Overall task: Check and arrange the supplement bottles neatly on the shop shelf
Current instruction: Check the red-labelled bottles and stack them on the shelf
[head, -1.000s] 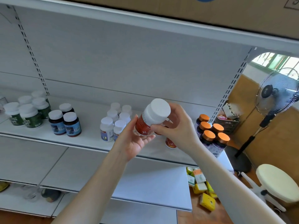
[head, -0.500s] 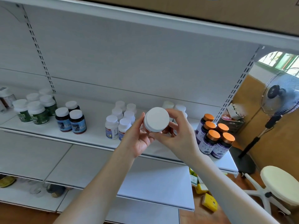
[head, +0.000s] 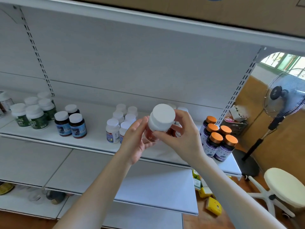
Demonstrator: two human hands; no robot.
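The right hand's fingers (head: 163, 136) are curling round the neck of a red-labelled bottle (head: 158, 123), thumb in front and the rest wrapping behind just under its wide white cap (head: 162, 117), while the left hand's fingers (head: 140, 126) are lying nearly straight against the bottle's side, propping it rather than clasping it. Between them the right hand (head: 183, 138) and left hand (head: 135, 141) are holding the bottle in the air in front of the shelf (head: 92, 138), tipping it so the cap is facing the wearer. That grip is probably serving a check of the lid or seal, with the right hand doing the turning and the left palm steadying. Just behind the hands a couple of white caps (head: 182, 109) are showing – likely the bottle's own group, and so the spot it is heading back to. Either side, the stock is standing in tidy clusters by kind: small white bottles (head: 115, 128) to the left, dark blue-labelled bottles (head: 71, 124) and green-labelled bottles (head: 31, 113) beyond them, orange-capped bottles (head: 217, 139) to the right. The sorting is looking largely done.
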